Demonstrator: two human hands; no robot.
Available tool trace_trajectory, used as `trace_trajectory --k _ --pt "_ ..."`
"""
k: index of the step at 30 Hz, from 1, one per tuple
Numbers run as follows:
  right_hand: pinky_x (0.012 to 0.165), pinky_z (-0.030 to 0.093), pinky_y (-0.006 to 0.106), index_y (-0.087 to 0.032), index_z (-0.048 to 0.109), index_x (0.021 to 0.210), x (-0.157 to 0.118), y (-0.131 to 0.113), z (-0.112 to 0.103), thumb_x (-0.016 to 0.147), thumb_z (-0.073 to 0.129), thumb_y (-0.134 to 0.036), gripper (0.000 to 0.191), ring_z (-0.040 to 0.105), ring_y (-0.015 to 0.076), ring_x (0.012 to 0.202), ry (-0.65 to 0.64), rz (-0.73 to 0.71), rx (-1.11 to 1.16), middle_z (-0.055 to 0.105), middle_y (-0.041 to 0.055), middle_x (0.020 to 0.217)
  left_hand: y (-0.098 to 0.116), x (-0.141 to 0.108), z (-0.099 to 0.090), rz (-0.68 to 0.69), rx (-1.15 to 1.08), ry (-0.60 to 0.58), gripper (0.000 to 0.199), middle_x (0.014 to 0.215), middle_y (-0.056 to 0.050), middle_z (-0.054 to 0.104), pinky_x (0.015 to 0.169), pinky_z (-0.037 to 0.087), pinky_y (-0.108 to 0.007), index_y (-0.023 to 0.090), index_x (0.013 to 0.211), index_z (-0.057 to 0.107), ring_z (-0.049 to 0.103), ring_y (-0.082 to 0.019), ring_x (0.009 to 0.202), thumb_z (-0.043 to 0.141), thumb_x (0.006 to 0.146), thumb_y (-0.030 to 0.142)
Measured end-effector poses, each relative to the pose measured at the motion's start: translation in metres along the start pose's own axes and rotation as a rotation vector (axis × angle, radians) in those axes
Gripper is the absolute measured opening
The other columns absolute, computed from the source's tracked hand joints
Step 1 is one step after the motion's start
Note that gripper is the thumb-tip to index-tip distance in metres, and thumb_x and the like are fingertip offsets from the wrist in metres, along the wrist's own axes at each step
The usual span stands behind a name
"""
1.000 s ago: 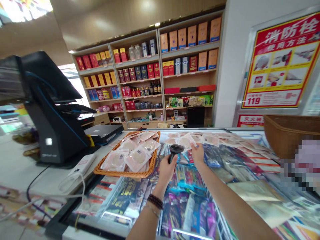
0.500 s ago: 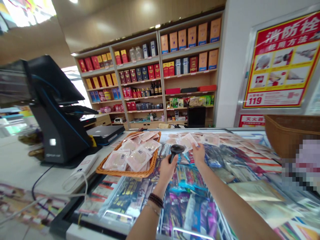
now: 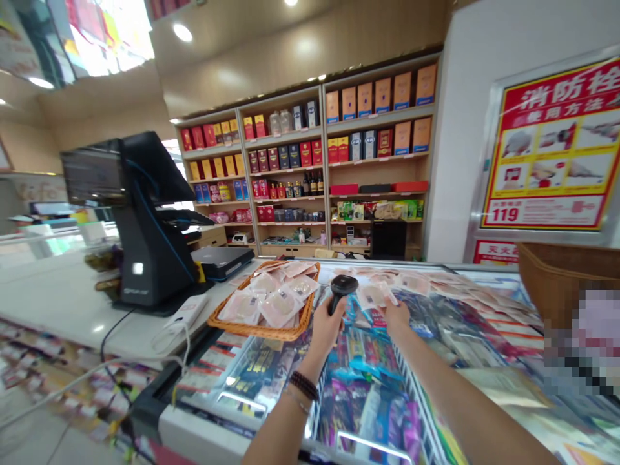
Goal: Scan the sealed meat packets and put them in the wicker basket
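In the head view, our left hand (image 3: 328, 324) grips a black plastic handheld scanner (image 3: 343, 283); our right hand (image 3: 398, 318) pinches a square, clear plastic packet (image 3: 374, 296) just ahead of it. We judge the packet light, floppy, slippery: hold its edge.

Bright Shop, Smeared Margins

Ceiling lamps (image 3: 183, 32) light the shop brightly, with soft shadows. An overexposed patch (image 3: 109, 32) burns out at upper left. Glare dots the counter (image 3: 43, 290) by its near edge; below that edge, goods (image 3: 62, 381) blur. White streaks gleam along the freezer's (image 3: 208, 426) near edge. Wide-angle stretch tilts the poster (image 3: 557, 148); coarse pixels (image 3: 600, 336) mask its right.
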State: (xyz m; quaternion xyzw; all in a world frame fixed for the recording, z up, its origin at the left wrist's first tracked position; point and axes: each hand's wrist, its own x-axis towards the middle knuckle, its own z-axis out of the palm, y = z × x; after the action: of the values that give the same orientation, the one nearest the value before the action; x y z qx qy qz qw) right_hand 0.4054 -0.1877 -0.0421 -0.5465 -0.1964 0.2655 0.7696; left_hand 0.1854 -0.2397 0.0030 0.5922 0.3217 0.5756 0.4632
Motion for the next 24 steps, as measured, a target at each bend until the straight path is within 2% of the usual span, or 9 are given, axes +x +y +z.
trace_trajectory --k 3,8,12,16,18,20,22,24 --pt "0.067 0.077 0.042 -0.029 0.069 0.112 -0.008 -0.024 0.018 0.094 0.077 -0.039 0.022 0.08 0.0264 0.066 0.057 0.14 -0.036 0.064 -0.0042 0.068 0.022 0.006 -0.024 0.061 0.018 0.08 0.071 0.062 0.003 0.06 0.043 0.036 -0.022 0.023 0.08 0.06 0.049 -0.01 0.042 0.079 0.081 0.091" --pt "0.074 0.077 0.033 -0.028 0.066 0.113 -0.033 -0.046 0.073 0.084 0.08 -0.022 0.032 0.084 0.023 0.085 -0.103 0.098 -0.035 0.077 0.0001 0.091 0.057 0.013 -0.093 0.098 0.145 0.253 0.07 0.061 0.002 0.061 0.044 0.037 -0.023 0.023 0.078 0.063 0.052 -0.011 0.044 0.077 0.079 0.092" --pt "0.071 0.076 0.031 -0.028 0.067 0.111 -0.066 -0.045 0.125 0.079 0.082 -0.018 0.037 0.084 0.0241 0.095 -0.253 0.081 -0.055 0.08 0.0027 0.104 0.076 0.007 -0.153 0.111 0.253 0.395 0.074 0.059 0.001 0.06 0.044 0.038 -0.023 0.023 0.075 0.063 0.054 -0.013 0.046 0.076 0.076 0.097" --pt "0.07 0.074 0.032 -0.028 0.067 0.107 -0.108 -0.03 0.167 0.079 0.078 -0.019 0.032 0.083 0.024 0.092 -0.453 -0.007 -0.182 0.081 0.0017 0.103 0.082 -0.011 -0.199 0.087 0.314 0.496 0.076 0.058 0.002 0.058 0.042 0.037 -0.023 0.023 0.075 0.062 0.052 -0.013 0.045 0.074 0.075 0.099" --pt "0.071 0.073 0.036 -0.028 0.068 0.107 -0.126 -0.021 0.179 0.08 0.078 -0.02 0.03 0.082 0.0249 0.087 -0.563 -0.044 -0.241 0.082 0.0012 0.099 0.081 -0.023 -0.216 0.053 0.334 0.525 0.075 0.056 0.003 0.056 0.039 0.036 -0.023 0.023 0.076 0.062 0.049 -0.013 0.043 0.073 0.078 0.098" --pt "0.078 0.074 0.04 -0.028 0.069 0.105 -0.139 -0.013 0.185 0.08 0.077 -0.02 0.027 0.083 0.026 0.087 -0.653 -0.078 -0.271 0.083 0.0015 0.095 0.079 -0.034 -0.228 0.031 0.348 0.549 0.073 0.054 0.004 0.054 0.038 0.035 -0.023 0.024 0.078 0.062 0.046 -0.012 0.041 0.072 0.08 0.096" --pt "0.093 0.072 0.042 -0.027 0.07 0.103 -0.143 -0.008 0.184 0.082 0.075 -0.019 0.023 0.084 0.0263 0.097 -0.697 -0.165 -0.301 0.085 0.003 0.098 0.076 -0.042 -0.236 0.051 0.359 0.583 0.072 0.054 0.005 0.053 0.039 0.035 -0.022 0.024 0.077 0.061 0.046 -0.012 0.042 0.073 0.081 0.094" --pt "0.106 0.067 0.043 -0.027 0.072 0.101 -0.139 -0.006 0.175 0.083 0.072 -0.019 0.02 0.084 0.0255 0.107 -0.685 -0.273 -0.352 0.087 0.0046 0.105 0.073 -0.049 -0.24 0.073 0.364 0.608 0.071 0.055 0.004 0.054 0.041 0.036 -0.021 0.024 0.076 0.061 0.048 -0.011 0.044 0.075 0.082 0.093"
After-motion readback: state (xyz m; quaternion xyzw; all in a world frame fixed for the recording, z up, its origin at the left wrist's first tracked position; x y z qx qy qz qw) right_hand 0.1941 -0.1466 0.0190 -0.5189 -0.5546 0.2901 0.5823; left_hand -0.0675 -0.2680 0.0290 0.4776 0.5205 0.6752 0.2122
